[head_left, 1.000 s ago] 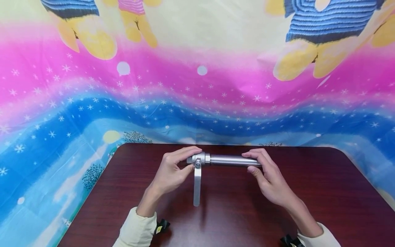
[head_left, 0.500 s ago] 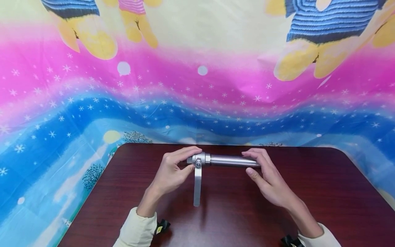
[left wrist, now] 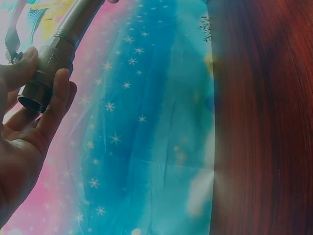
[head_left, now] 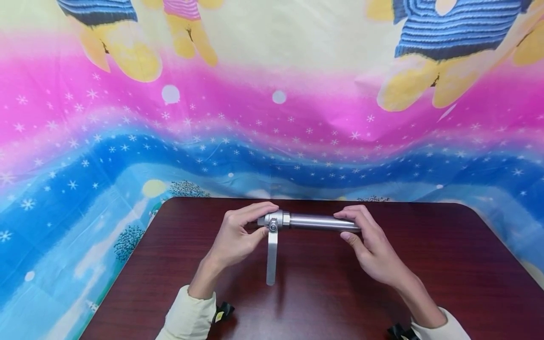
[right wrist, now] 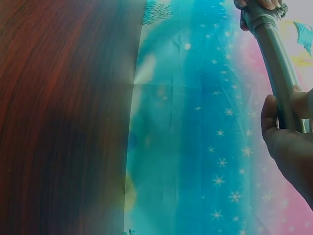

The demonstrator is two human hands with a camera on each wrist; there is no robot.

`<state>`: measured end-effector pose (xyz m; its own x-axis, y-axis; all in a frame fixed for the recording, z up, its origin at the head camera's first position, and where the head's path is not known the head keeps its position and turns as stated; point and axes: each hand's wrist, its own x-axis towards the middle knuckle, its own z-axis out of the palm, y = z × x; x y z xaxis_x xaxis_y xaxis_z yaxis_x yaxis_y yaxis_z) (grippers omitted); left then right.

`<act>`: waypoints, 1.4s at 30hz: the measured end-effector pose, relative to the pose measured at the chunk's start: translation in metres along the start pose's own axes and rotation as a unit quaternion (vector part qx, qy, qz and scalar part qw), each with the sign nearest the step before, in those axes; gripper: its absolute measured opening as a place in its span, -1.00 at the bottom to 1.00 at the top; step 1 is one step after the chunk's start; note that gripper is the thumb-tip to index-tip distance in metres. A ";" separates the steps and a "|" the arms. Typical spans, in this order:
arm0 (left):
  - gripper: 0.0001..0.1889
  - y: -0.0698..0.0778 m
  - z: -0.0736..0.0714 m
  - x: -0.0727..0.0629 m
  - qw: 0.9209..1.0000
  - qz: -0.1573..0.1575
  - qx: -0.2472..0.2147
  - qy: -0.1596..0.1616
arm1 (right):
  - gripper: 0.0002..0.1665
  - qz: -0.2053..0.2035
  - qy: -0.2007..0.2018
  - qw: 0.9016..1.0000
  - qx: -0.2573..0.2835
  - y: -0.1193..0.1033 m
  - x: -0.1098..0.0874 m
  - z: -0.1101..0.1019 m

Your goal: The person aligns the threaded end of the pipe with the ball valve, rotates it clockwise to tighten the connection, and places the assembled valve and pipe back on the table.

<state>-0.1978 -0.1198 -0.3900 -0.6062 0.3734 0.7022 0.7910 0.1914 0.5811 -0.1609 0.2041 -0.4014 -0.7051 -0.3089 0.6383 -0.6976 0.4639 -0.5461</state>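
A steel ball valve [head_left: 275, 218] with a flat lever handle [head_left: 272, 257] is held above the table, its handle pointing toward the person. My left hand [head_left: 233, 236] grips the valve body between thumb and fingers. In the left wrist view the valve's open threaded end [left wrist: 34, 98] shows beside the palm. A straight metal pipe [head_left: 316, 221] runs from the valve's right side. My right hand [head_left: 374, 245] holds the pipe's far end, thumb below and fingers over the top. In the right wrist view the fingers and thumb wrap the pipe [right wrist: 279, 68] near its end.
Beneath the hands lies a dark red-brown wooden table [head_left: 314, 302] with rounded far corners. Behind it hangs a printed cloth [head_left: 272, 141] with snowflakes and cartoon bears, reaching down to the table's edge. Black straps [head_left: 223, 311] sit at the cuffs of the pale sleeves [head_left: 189, 311].
My right thumb came away from the pipe half a second ago and is back against it now. My left hand and the valve stay nearly still.
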 end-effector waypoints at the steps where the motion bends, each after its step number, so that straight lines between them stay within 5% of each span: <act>1: -0.42 0.000 0.000 0.000 1.000 0.001 0.001 0.000 | -0.42 0.003 0.000 1.000 0.001 0.001 0.000 0.000; 12: -0.47 0.002 0.000 0.001 1.000 0.020 0.001 0.006 | -0.48 0.021 0.007 0.998 0.054 0.003 0.000 0.001; 23: -0.45 0.001 0.000 0.001 1.000 0.013 0.010 0.008 | -0.36 0.026 -0.015 0.999 0.031 0.001 -0.002 0.001; 42: -0.46 0.001 0.001 0.002 0.999 0.033 0.011 0.011 | -0.42 -0.003 0.007 1.000 0.012 0.005 0.001 -0.001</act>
<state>-0.1983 -0.1175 -0.3883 -0.5543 0.3650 0.7480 0.8308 0.1876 0.5241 -0.1646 0.2070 -0.4031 -0.6987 -0.3008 0.6491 -0.7052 0.4418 -0.5545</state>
